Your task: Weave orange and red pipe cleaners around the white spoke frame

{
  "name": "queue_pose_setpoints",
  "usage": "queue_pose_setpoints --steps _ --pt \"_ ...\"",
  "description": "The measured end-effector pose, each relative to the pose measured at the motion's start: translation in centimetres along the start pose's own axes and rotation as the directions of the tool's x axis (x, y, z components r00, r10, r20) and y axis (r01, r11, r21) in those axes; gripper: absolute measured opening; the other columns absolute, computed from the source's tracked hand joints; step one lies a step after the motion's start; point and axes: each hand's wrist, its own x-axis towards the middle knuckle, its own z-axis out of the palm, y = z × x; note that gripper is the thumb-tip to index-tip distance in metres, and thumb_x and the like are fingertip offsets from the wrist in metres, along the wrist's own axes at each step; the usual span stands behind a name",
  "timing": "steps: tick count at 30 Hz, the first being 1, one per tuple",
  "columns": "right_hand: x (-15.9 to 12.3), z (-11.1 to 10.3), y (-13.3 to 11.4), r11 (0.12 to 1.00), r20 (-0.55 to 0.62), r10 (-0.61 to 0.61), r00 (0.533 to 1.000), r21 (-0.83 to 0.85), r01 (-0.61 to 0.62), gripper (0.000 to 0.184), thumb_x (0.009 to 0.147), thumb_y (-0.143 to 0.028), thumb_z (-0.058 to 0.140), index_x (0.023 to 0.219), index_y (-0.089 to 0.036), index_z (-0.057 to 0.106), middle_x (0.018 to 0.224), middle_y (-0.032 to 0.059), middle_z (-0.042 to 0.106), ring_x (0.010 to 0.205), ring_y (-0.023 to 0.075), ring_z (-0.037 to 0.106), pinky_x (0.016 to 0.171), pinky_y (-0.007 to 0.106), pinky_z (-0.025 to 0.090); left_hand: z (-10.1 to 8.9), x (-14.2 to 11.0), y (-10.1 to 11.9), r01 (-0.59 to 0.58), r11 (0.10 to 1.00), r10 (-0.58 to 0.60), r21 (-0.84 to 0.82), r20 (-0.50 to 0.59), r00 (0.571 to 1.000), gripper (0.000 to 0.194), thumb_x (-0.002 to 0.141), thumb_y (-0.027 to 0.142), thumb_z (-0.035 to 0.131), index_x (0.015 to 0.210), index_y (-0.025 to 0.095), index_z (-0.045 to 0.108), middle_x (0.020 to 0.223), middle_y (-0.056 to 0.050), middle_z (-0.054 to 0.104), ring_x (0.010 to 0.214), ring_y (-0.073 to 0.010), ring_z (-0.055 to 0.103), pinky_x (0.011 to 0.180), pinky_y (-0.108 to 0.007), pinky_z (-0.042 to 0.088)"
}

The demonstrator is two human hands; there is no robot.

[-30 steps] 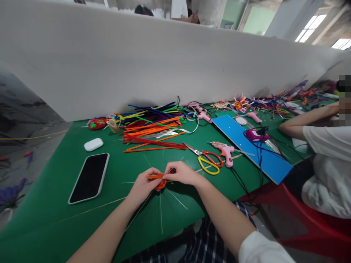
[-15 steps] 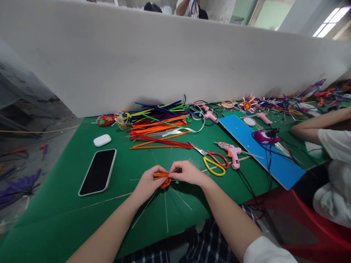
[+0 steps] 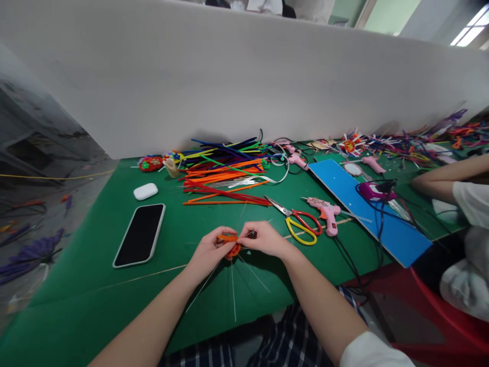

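Between my two hands is a small round piece of orange pipe cleaner (image 3: 234,250), with thin pale wires radiating from it. My left hand (image 3: 212,250) is closed, thumb and fingers pinching its left side. From the other side, the fingertips of my right hand (image 3: 260,238) pinch the orange pipe cleaner near the centre of the wires. The fingers partly cover the piece. Beyond my hands lies a pile of loose pipe cleaners (image 3: 225,176), mostly orange and red at the front. Scissors (image 3: 301,224) with red and yellow handles lie right of my right hand.
A phone (image 3: 140,235) and a white earbud case (image 3: 145,191) lie at left. Right of the scissors are a pink glue gun (image 3: 325,210) with a cord and a blue board (image 3: 359,204). A white partition (image 3: 229,76) stands behind. Another person's arm (image 3: 451,171) rests at far right.
The view has shifted slightly, so things on the table appear a little to the right. Both hands keep their pinch on the orange piece, with barely any finger movement.
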Motion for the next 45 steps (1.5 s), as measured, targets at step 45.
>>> queue_pose_setpoints --steps 45 --pt "-2.9 -0.8 -5.6 0.81 -0.132 -0.227 0.965 -0.575 0.112 0.027 0.085 -0.027 0.047 0.11 -0.026 0.059 0.103 0.0048 0.058 0.063 0.0099 0.054 0.06 0.024 0.045 1.0 1.2 -1.8 0.095 0.995 -0.094 -0.013 0.079 0.992 0.018 0.076 0.03 0.053 0.082 0.013 0.055 0.059 -0.002 0.062 0.049 -0.0093 0.058 0.043 -0.017 0.042"
